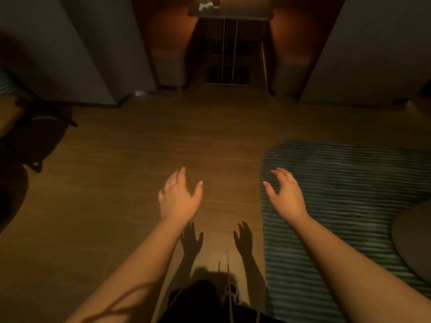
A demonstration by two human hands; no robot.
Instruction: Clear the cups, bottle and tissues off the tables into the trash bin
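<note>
Two empty hands held out over a dim wooden floor, facing a booth table at the top of the frame.

The wooden floor [116,183] fills the middle; one striped teal rug [349,183] lies at the right. The left hand [179,198] and right hand [285,194] hover apart, fingers loosely spread, holding nothing. At top centre, one dark table [245,12] stands between two brown seats; on it sit one reddish cup [216,0] and white crumpled tissues [205,6], count unclear.
</note>
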